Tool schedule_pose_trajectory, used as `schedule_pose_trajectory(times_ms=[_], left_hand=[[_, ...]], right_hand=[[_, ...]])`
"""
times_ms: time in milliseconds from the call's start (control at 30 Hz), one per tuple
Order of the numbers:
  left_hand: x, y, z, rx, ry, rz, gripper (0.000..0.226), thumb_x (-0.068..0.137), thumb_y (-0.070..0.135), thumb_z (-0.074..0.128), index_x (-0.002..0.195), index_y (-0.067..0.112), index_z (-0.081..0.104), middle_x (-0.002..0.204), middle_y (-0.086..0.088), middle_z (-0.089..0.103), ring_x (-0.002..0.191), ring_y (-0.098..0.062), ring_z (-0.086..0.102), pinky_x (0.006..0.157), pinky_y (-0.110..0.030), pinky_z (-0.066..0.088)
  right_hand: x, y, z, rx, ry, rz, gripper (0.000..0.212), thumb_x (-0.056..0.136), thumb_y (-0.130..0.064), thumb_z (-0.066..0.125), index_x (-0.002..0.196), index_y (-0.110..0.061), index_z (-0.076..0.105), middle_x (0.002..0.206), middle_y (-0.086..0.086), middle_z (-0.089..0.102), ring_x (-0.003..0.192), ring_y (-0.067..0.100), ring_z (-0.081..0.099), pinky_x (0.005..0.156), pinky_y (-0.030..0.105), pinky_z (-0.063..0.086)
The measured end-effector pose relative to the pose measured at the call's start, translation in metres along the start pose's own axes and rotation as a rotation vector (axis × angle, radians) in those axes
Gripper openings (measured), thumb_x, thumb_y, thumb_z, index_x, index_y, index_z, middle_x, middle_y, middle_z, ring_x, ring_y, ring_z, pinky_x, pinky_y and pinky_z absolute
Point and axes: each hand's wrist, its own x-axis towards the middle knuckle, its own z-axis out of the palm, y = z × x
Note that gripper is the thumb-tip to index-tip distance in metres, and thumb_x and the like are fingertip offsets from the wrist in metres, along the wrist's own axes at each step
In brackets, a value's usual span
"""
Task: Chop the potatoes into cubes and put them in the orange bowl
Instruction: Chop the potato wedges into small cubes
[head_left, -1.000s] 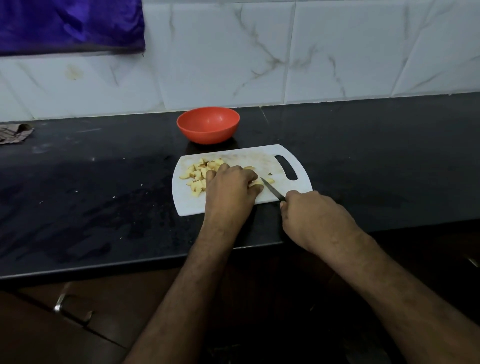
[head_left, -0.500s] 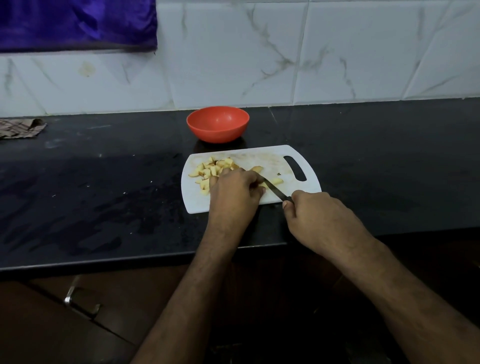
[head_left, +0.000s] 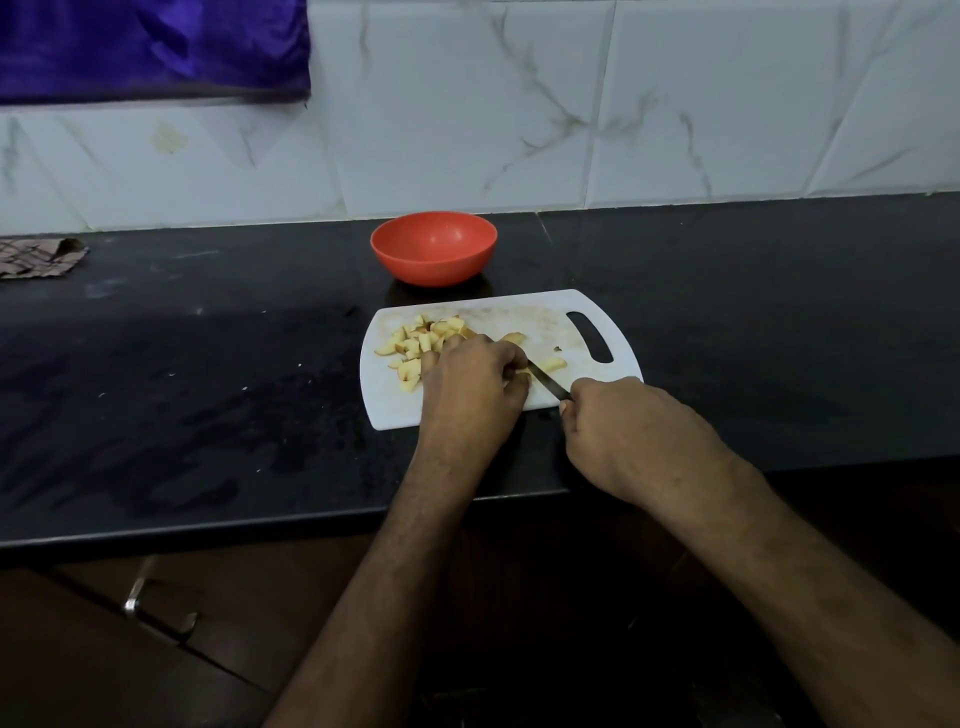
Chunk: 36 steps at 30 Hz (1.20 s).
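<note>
Little is shifting since the earlier frames: both hands are staying at the same spot on the board, the blade is keeping its slant beside the left fingers, and only the camera's framing is drifting slightly.

Chopped potato pieces (head_left: 415, 343) are lying in a loose heap on the left half of the white cutting board (head_left: 545, 317), with a couple of pieces (head_left: 553, 364) sitting apart just right of the blade. The left hand (head_left: 475, 382) is curling down over what seems to be the potato piece under the cut, fingers bent and pressing on it, though the piece itself is hidden beneath them. The right hand (head_left: 634, 431) is gripping the handle of the knife (head_left: 548, 384), whose blade is angling up and left, its tip meeting the left fingertips.

The orange bowl (head_left: 434, 247) is standing just beyond the board's far edge, and no potato is showing inside it. The board is resting near the front edge of the dark tabletop (head_left: 208, 364).

Judging by this, the chopping step is in hand and nearing its end, while the transfer is not yet begun. The next move is calling for finishing the cuts with the left fingertips tucked clear, then gathering the cubes and carrying them to the bowl.
</note>
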Motion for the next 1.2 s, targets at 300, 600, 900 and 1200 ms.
schedule_pose_trajectory(times_ms=[300, 600, 900, 1200], left_hand=[[-0.005, 0.002, -0.003, -0.029, 0.100, -0.061, 0.016, 0.089, 0.028, 0.068, 0.105, 0.028, 0.070, 0.098, 0.009, 0.064, 0.104, -0.015, 0.050, 0.097, -0.039, 0.037], [-0.005, -0.001, -0.002, -0.079, 0.061, -0.056, 0.037, 0.086, 0.041, 0.073, 0.121, 0.030, 0.064, 0.098, 0.014, 0.053, 0.104, -0.013, 0.045, 0.092, -0.037, 0.034], [-0.006, -0.004, -0.006, -0.071, 0.061, -0.152, 0.030, 0.082, 0.048, 0.078, 0.109, 0.036, 0.074, 0.116, 0.006, 0.050, 0.117, -0.018, 0.041, 0.097, -0.040, 0.032], [-0.007, -0.004, -0.002, -0.022, 0.088, -0.053, 0.014, 0.086, 0.037, 0.071, 0.098, 0.029, 0.070, 0.110, 0.007, 0.057, 0.111, -0.017, 0.045, 0.090, -0.035, 0.027]], right_hand=[[-0.009, 0.009, 0.001, -0.008, -0.022, -0.012, 0.032, 0.106, -0.038, 0.033, 0.115, -0.017, 0.057, 0.112, 0.010, 0.063, 0.084, 0.027, 0.048, 0.072, 0.033, 0.038], [-0.005, 0.018, -0.011, 0.125, 0.125, 0.017, 0.029, 0.103, -0.046, 0.038, 0.087, -0.024, 0.048, 0.081, 0.000, 0.053, 0.077, 0.024, 0.055, 0.067, 0.035, 0.044], [0.051, 0.021, 0.009, 0.505, 0.309, -0.166, 0.012, 0.095, -0.020, 0.068, 0.104, -0.020, 0.060, 0.099, -0.010, 0.065, 0.091, 0.013, 0.062, 0.073, 0.027, 0.045], [0.056, 0.015, 0.037, 0.574, 0.382, -0.220, 0.023, 0.087, -0.019, 0.077, 0.090, -0.025, 0.055, 0.084, -0.011, 0.065, 0.078, 0.008, 0.060, 0.072, 0.033, 0.051]])
